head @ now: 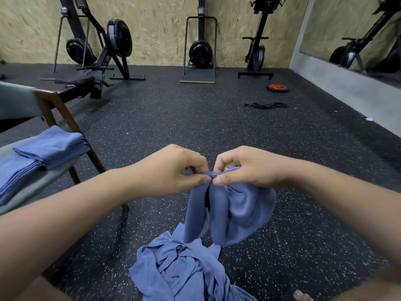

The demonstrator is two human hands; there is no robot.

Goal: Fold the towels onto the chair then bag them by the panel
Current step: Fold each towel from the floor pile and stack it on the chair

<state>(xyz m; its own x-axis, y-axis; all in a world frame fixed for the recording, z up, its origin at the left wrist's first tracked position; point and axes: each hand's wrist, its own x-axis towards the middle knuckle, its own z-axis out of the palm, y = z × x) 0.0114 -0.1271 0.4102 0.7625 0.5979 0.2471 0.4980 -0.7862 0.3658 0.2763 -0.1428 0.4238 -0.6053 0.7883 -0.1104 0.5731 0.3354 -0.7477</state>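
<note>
A blue towel (230, 211) hangs in the middle of the view, held up by its top edge. My left hand (171, 170) and my right hand (245, 168) pinch that edge side by side, thumbs almost touching. Below it a crumpled pile of blue towels (180, 268) lies on the floor. At the left, folded blue towels (43, 153) are stacked on the grey seat of a wooden chair (54, 109).
Dark speckled rubber floor (173, 118) stretches ahead. Black rowing machines (97, 51) and a ski trainer (200, 51) stand along the chipboard wall. A red weight plate (278, 87) and a black strap (265, 105) lie at the right, near a mirror wall.
</note>
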